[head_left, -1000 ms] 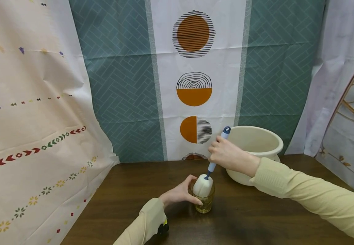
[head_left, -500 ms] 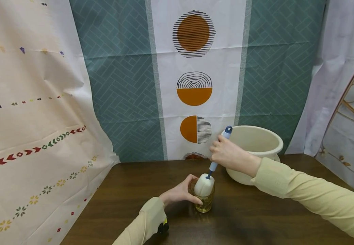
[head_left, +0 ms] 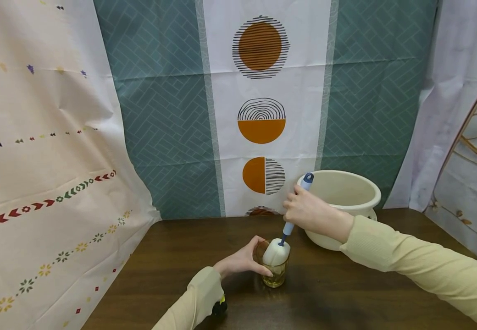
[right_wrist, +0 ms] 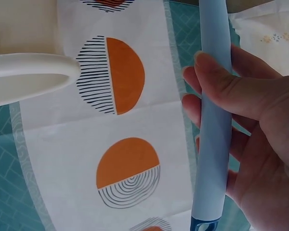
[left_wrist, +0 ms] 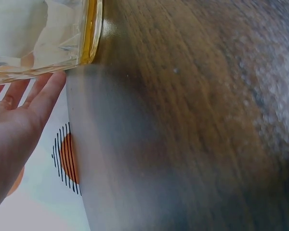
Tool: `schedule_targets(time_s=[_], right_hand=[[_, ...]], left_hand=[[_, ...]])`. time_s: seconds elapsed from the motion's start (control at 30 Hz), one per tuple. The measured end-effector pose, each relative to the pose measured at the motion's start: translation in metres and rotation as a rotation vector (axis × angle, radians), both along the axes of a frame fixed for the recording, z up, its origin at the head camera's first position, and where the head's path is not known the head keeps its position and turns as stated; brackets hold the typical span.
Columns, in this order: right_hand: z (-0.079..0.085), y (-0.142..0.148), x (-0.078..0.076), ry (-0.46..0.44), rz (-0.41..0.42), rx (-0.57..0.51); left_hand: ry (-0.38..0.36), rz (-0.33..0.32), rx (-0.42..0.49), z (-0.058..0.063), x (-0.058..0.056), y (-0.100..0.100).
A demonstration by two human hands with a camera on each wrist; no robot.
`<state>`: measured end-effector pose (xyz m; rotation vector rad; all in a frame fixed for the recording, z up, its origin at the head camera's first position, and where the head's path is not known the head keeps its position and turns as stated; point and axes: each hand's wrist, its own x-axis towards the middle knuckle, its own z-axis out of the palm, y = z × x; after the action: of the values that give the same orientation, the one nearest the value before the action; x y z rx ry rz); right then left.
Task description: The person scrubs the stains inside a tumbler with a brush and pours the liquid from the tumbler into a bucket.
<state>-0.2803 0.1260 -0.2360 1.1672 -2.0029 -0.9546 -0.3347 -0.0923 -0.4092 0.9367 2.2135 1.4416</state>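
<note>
An amber drinking glass (head_left: pixel 274 275) stands upright on the brown table, and my left hand (head_left: pixel 244 262) holds it from the left, thumb in front and fingers round the far side. In the left wrist view the fingers (left_wrist: pixel 45 94) lie along the wall of the glass (left_wrist: pixel 62 43). My right hand (head_left: pixel 310 211) grips the light blue handle of a sponge brush (right_wrist: pixel 214 125), its thumb across the front and fingers curled behind. The white sponge head (head_left: pixel 276 253) sits tilted inside the glass, its top above the rim.
A large cream basin (head_left: pixel 341 188) stands at the back right, just behind my right hand. A small black and yellow object (head_left: pixel 220 306) shows by my left cuff. Patterned cloths hang behind and at both sides of the wooden table (head_left: pixel 172 256).
The sponge brush has shifted slightly to the right inside the glass, and its head sits a little lower than before. My left hand and the glass stay nearly in place.
</note>
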Motion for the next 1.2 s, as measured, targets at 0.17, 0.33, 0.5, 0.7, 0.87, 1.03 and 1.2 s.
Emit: schedule_targets(time_s=[0.17, 0.33, 0.5, 0.7, 0.87, 1.03, 1.2], right_hand=[[0.001, -0.003, 0.003, -0.007, -0.011, 0.01], [0.002, -0.005, 0.004, -0.031, -0.027, 0.018], [0.001, -0.006, 0.006, -0.029, -0.023, 0.02], [0.0, -0.009, 0.006, -0.013, 0.002, 0.023], [0.001, -0.012, 0.006, -0.003, -0.011, 0.034], [0.002, -0.015, 0.006, 0.006, -0.024, 0.037], [0.003, -0.016, 0.003, 0.013, -0.035, 0.027]], left_hand=[[-0.011, -0.014, 0.021, -0.001, 0.0, 0.0], [-0.014, -0.016, 0.018, -0.001, 0.001, 0.001], [-0.019, -0.008, 0.01, 0.0, 0.001, 0.0], [0.003, 0.012, -0.01, -0.001, 0.0, 0.0], [-0.001, 0.023, -0.025, -0.002, 0.001, 0.0], [0.005, 0.028, -0.032, -0.001, 0.001, 0.0], [-0.009, 0.031, -0.033, 0.001, 0.001, 0.001]])
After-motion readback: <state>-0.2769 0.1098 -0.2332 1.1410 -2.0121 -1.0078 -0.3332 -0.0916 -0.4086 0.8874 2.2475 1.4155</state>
